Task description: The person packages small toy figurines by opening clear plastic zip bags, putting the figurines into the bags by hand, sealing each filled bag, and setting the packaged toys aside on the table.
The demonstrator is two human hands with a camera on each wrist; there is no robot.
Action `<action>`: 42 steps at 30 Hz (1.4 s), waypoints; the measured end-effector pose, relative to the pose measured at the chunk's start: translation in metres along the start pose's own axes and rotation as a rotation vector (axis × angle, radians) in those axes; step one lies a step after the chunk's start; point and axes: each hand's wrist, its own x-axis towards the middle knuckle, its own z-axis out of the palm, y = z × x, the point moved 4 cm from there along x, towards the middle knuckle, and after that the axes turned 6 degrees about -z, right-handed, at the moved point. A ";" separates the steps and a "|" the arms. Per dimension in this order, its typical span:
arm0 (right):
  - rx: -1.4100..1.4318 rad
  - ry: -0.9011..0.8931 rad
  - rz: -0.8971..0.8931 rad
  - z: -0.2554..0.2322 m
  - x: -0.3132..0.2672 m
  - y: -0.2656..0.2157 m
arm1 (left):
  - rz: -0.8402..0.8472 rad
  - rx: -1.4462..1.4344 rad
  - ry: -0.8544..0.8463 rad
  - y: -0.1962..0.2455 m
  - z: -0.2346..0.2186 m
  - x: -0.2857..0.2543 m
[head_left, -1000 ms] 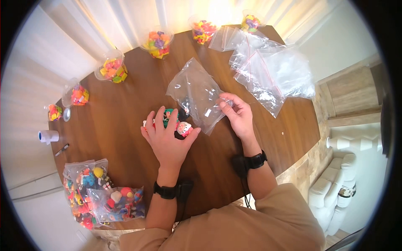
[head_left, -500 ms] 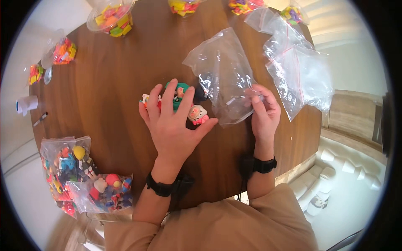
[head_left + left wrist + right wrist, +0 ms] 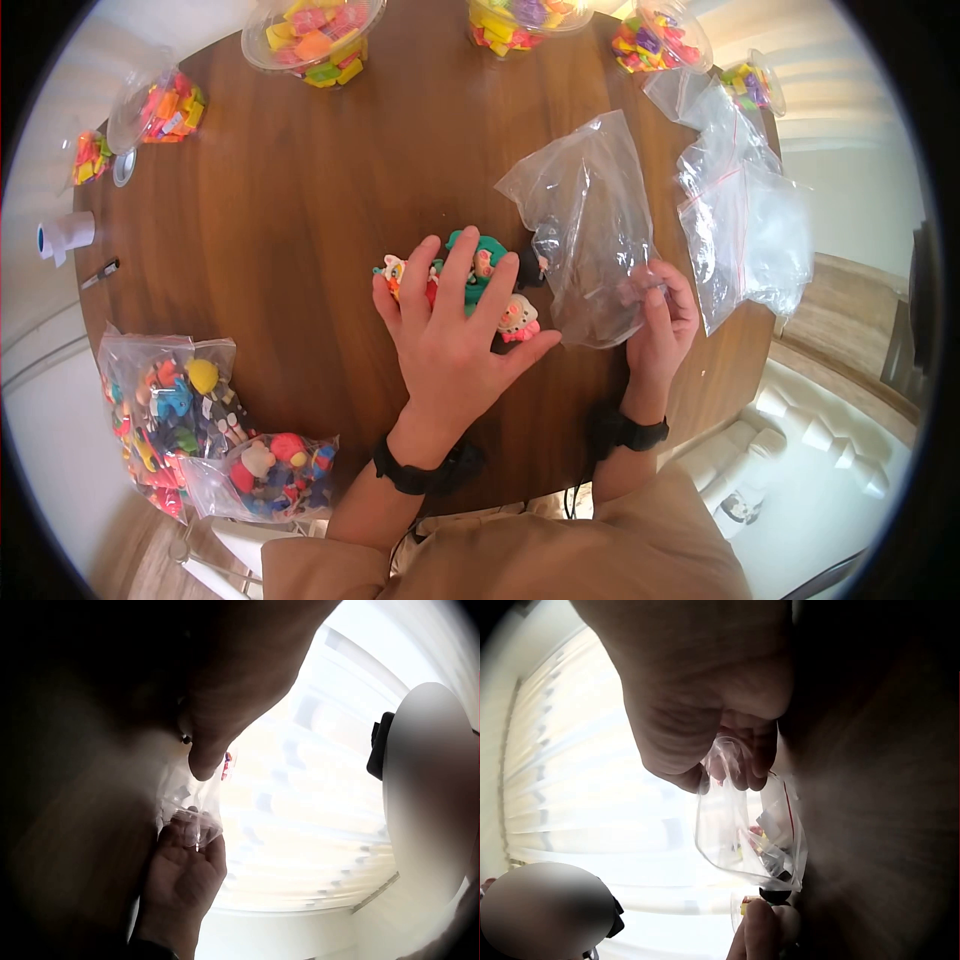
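Observation:
In the head view my left hand (image 3: pixel 450 345) spreads its fingers over a cluster of small toy figurines. Under and between the fingers show a green-hooded figurine (image 3: pixel 487 262), a white-headed one with pink (image 3: pixel 518 318) near the thumb, and a white and red one (image 3: pixel 393 270) at the little-finger side. Beside them a black figurine (image 3: pixel 530 266) lies against the edge of a clear plastic bag (image 3: pixel 595 220). My right hand (image 3: pixel 668 325) pinches that bag by its near right edge. In the right wrist view the bag (image 3: pixel 727 832) hangs from the curled fingers, its mouth edged with a red line.
Several clear cups of colourful pieces (image 3: pixel 340 65) line the far table edge. More clear zip bags (image 3: pixel 745 210) lie at the right. Bags full of figurines (image 3: pixel 175 410) sit at the near left, with a pen (image 3: pixel 100 272) and a white roll (image 3: pixel 68 237) beyond.
The head view has shifted, so hands and table appear larger. My left hand stays spread over the figurines, and my right hand keeps its pinch on the bag.

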 end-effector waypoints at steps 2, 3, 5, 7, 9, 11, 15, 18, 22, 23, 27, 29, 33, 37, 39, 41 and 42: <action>-0.005 0.011 -0.004 0.000 -0.001 0.001 | -0.003 0.000 -0.012 -0.001 0.001 0.000; -0.011 0.020 0.008 0.000 -0.001 0.001 | 0.001 -0.008 -0.005 -0.002 0.001 0.000; -0.017 0.027 0.012 -0.001 -0.002 -0.001 | 0.010 -0.020 0.007 -0.001 0.000 -0.002; 0.009 -0.020 0.012 0.000 0.001 0.000 | 0.010 -0.024 0.006 -0.001 0.000 -0.001; 0.012 -0.021 0.001 0.002 0.002 0.000 | 0.017 -0.030 0.024 0.000 -0.001 -0.001; 0.015 -0.022 -0.009 0.002 0.003 0.000 | 0.024 -0.036 0.040 0.001 -0.001 -0.002; 0.008 -0.035 -0.005 0.000 0.005 0.004 | 0.036 -0.036 0.054 0.002 -0.002 -0.002; 0.004 -0.037 0.004 -0.002 0.004 0.008 | 0.050 -0.029 0.075 0.001 -0.001 -0.007; -0.032 -0.074 0.015 -0.003 0.009 0.010 | 0.083 -0.053 0.122 0.006 -0.002 -0.009; -0.047 -0.073 0.013 -0.002 0.010 0.010 | 0.080 -0.050 0.123 0.006 -0.003 -0.007; -0.025 -0.050 0.025 0.004 0.009 0.009 | 0.094 -0.026 0.117 0.009 -0.006 -0.008; -0.021 -0.035 0.007 0.003 0.011 0.009 | 0.113 -0.017 0.125 0.010 -0.006 -0.008; -0.012 -0.054 0.024 0.004 0.012 0.007 | 0.110 -0.008 0.138 0.011 -0.005 -0.008; 0.070 -0.012 0.035 0.001 0.011 0.012 | 0.107 0.016 0.127 0.010 -0.005 -0.009; 0.043 -0.018 0.028 0.003 0.012 0.009 | 0.119 0.031 0.134 0.012 -0.005 -0.008; 0.007 -0.028 0.039 0.005 0.015 0.009 | 0.115 0.044 0.128 0.012 -0.003 -0.005; -0.015 -0.040 0.035 0.005 0.016 0.009 | 0.121 0.039 0.136 0.012 -0.004 -0.004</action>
